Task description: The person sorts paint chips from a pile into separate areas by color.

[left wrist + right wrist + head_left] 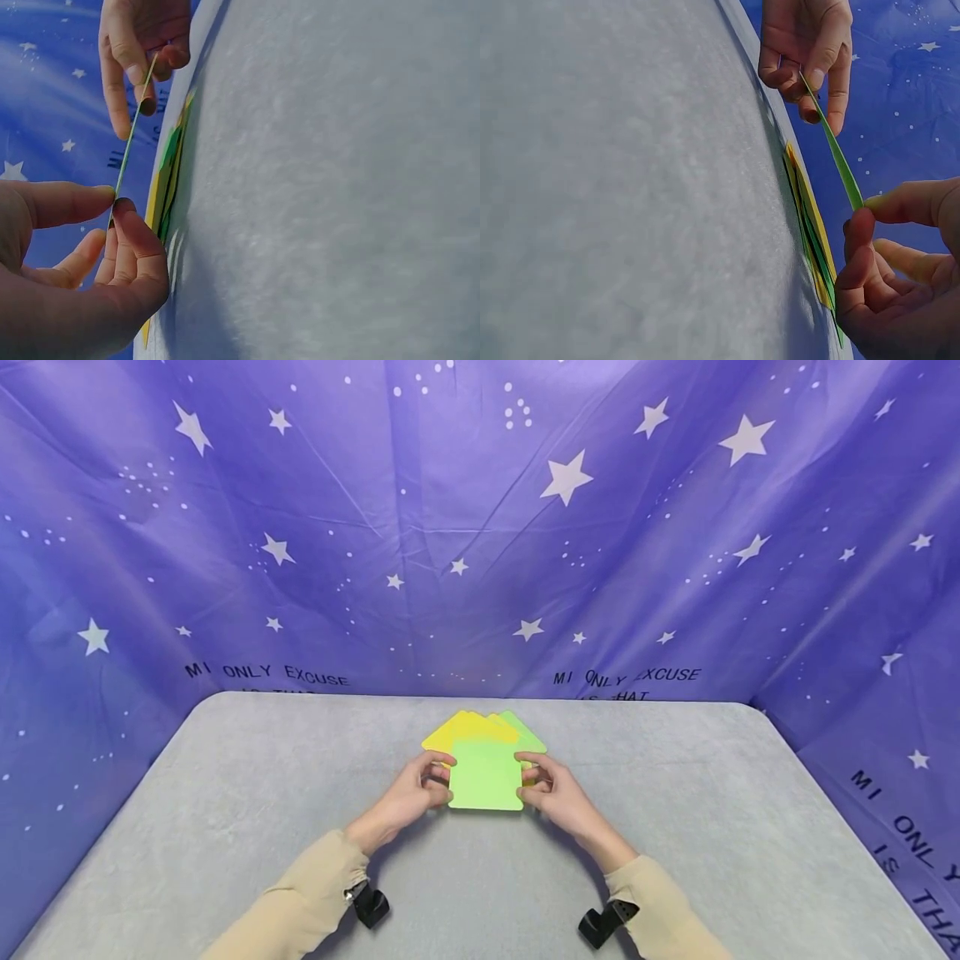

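Note:
A light green square card with rounded corners (486, 777) is held up between both hands, its flat face turned toward the head camera. My left hand (409, 790) pinches its left edge with thumb and fingers, and my right hand (562, 792) pinches the right edge the same way. Both wrist views show this card (129, 154) edge-on, raised above the table. Beneath and behind it, yellow cards (452, 729) and another green card (529, 737) lie fanned and overlapping. The held card hides much of them.
The cards lie on a grey cloth-like tabletop (285, 793) with rounded far corners. A purple curtain with white stars and printed words (420, 510) hangs behind and at both sides. Black wrist devices (369, 906) sit at the cuffs of the beige sleeves (300, 893).

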`<state>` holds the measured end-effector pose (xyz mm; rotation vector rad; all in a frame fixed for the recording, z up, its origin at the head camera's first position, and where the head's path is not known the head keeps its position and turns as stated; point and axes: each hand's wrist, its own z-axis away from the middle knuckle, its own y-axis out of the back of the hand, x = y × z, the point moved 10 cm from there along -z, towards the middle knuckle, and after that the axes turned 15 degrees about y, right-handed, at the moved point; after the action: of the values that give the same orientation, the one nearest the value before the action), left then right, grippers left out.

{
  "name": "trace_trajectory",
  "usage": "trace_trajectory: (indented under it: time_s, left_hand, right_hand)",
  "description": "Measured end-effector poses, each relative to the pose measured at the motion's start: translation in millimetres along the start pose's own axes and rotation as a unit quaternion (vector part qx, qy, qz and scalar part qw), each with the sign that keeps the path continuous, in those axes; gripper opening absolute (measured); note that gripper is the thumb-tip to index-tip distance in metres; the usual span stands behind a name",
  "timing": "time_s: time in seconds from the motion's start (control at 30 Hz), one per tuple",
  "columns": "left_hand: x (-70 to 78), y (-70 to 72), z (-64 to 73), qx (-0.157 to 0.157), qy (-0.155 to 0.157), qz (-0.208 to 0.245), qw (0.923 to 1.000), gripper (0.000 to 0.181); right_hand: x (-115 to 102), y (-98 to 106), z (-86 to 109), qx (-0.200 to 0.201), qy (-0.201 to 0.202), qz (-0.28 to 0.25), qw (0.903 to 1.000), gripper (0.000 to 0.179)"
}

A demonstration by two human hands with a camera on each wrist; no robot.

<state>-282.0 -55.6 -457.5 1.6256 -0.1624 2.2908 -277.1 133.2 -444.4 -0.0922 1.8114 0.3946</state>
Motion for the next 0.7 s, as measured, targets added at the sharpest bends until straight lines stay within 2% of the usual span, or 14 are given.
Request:
trace_trajectory:
  time_s: [0.27,0.5,0.7]
  left_hand:
    - [-4.2,-9.8,16.4,-0.036,-0.009,-0.011,0.9993,0.057]
    - [-9.6,-17.7,29.2,-0.055,-0.006,-0.034,0.9979,0.053]
    - [-11.9,-25.0,41.3,-0.069,-0.004,-0.035,0.997,0.053]
  right_hand:
    - [-5.9,-0.4,18.1,-0.032,0.011,0.016,0.9993,0.058]
    - [-9.3,-3.1,35.1,-0.057,0.009,0.026,0.998,0.06]
    - [-10.2,-6.7,48.1,-0.082,0.014,0.044,0.9956,0.058]
